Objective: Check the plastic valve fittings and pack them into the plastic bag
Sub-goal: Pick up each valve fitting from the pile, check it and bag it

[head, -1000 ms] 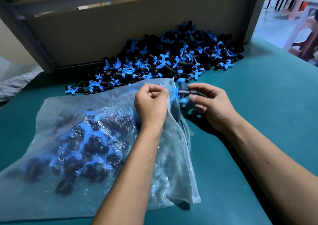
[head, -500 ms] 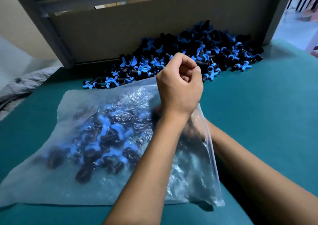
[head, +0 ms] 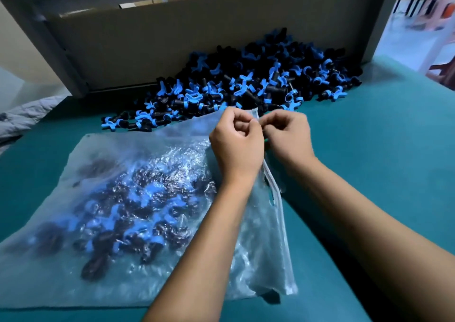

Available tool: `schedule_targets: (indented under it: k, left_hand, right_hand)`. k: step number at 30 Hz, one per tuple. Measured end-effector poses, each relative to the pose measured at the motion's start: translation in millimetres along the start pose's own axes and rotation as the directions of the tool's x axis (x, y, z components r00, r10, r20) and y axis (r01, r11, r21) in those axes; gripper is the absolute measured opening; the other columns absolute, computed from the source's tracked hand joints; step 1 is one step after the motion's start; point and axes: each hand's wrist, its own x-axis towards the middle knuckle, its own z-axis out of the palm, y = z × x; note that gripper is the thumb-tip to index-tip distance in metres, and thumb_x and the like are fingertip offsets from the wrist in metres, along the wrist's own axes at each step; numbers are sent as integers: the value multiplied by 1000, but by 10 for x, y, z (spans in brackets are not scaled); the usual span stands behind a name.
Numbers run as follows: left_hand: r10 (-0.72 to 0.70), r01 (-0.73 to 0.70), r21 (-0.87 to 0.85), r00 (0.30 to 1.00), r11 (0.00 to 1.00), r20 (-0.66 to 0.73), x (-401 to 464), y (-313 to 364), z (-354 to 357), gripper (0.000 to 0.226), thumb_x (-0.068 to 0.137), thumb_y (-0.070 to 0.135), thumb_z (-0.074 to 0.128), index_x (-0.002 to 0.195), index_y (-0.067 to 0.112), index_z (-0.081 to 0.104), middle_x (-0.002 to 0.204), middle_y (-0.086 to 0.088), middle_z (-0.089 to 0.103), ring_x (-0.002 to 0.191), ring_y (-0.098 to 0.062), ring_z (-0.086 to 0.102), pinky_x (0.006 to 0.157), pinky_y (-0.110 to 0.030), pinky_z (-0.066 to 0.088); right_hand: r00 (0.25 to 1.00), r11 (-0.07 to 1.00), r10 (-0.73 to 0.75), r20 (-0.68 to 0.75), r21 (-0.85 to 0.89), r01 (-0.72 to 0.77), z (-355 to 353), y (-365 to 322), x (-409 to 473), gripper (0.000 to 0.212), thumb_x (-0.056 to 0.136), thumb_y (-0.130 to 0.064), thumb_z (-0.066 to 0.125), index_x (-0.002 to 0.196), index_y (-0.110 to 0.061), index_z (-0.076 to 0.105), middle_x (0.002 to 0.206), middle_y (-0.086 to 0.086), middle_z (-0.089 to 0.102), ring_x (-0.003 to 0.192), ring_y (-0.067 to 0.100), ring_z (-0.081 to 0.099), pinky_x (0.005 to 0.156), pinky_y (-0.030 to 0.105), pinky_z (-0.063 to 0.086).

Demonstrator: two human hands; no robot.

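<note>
Now plastic bag (head: 138,198), part-filled, laid lower left on table (head: 369,149); mouth edge pinched by left hand (head: 236,144) and right hand (head: 288,137), both grips closed. Mouth best held wide; fittings pile (head: 246,80) kept near.

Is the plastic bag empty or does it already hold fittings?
Partly filled. Dark and blue valve fittings show through the clear plastic bag, lying flat on the table while the left hand and right hand pinch its top corner.

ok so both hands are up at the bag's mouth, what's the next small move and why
Probably spread the opening: the left hand and right hand each pinch the rim of the plastic bag at its far corner, neither visibly holds a fitting, and the pile of valve fittings waits just behind.
</note>
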Motion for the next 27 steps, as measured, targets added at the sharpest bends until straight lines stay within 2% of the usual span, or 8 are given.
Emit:
schedule_targets:
  k: [2,5,9,12,19,23,25,27]
  left_hand:
    - [-89,75,118,989,990,122,-50,-133,39,16,81,6,68,73,18,63,55,11,57,53,-4,54,57,-24,45]
    - [-188,81,320,930,944,316,-130,-287,70,11,82,14,71,76,20,64,60,11,61,65,-15,64,65,-31,54]
    - [-198,67,372,925,926,324,-126,-371,86,9,80,18,71,75,21,64,61,10,63,68,-18,66,67,-34,57]
    - [-199,74,361,925,930,323,-112,-387,82,9,79,19,71,73,22,65,60,11,63,65,-15,65,66,-32,57]
    - [-198,90,333,930,939,309,-114,-389,83,8,78,18,69,74,22,64,61,11,63,66,-15,65,66,-32,57]
    - [-129,61,252,956,966,264,-129,-385,79,14,81,14,72,85,24,62,76,10,66,73,-12,64,71,-31,52]
    - [-85,26,219,961,975,263,-122,-394,72,25,83,18,77,101,27,63,93,7,66,75,-14,65,76,-33,53]
    - [-44,-18,191,948,981,315,-117,-384,59,41,82,26,81,117,36,63,107,7,62,71,-14,67,79,-35,56]
  right_hand:
    - [982,957,-71,-173,-288,19,-85,140,168,22,85,-6,57,95,-19,72,94,0,71,88,19,64,86,34,52]
    - [996,695,-68,-61,-719,3,-121,380,377,44,91,-20,61,134,-20,52,135,17,49,122,37,43,102,43,40]
    - [989,712,130,-78,-687,-147,-145,437,698,99,82,-43,78,158,-34,15,165,14,8,145,40,20,115,53,30]
    - [972,665,234,-32,-724,-184,-165,435,862,121,73,-62,80,160,-30,2,167,5,14,148,37,23,115,52,29]
    - [991,793,-20,-134,-606,-66,-170,498,612,61,79,-38,80,129,-23,50,120,6,65,118,31,54,97,47,47]
    - [986,877,-44,-161,-478,-39,-225,434,319,43,86,-38,68,122,-16,57,107,8,69,103,28,62,91,41,50]
    - [974,925,-53,-219,-377,-35,-286,413,188,17,88,-39,56,91,-24,64,82,0,66,83,23,60,78,36,48]
    - [965,956,-68,-252,-293,-9,-350,395,85,32,91,-37,49,64,-21,49,59,-5,47,63,15,45,63,33,37]
